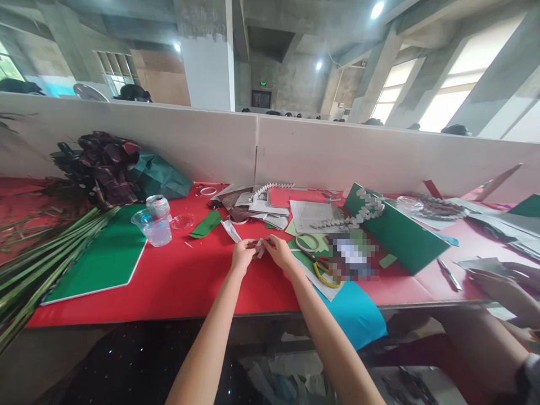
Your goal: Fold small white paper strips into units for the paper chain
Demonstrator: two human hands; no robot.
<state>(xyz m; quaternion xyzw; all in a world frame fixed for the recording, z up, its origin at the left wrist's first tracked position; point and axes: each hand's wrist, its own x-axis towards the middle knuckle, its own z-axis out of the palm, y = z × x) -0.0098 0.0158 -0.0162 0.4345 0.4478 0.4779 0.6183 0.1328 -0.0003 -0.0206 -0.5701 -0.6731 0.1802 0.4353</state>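
Between my left hand [243,254] and my right hand [277,251] is a small folded piece of whitish printed paper [260,248]. The fingertips of both hands pinch it just above the red tabletop [181,287]. Behind my left hand lies a narrow whitish paper strip [230,231]. Chains of folded paper links are nearby: one chain [274,186] rests on the paper pile, and another chain [368,207] hangs over an upright green board [405,239]. To the right of my right hand are a tape roll [307,242] and yellow-handled cutters [327,277].
A plastic cup [157,232] of liquid and a can [158,207] stand at the left, beside a green board [105,264] and long leaves [63,253]. Blue paper [356,315] overhangs the front edge. A co-worker's hands [500,284] hold paper at far right, near a pen-like knife [449,274].
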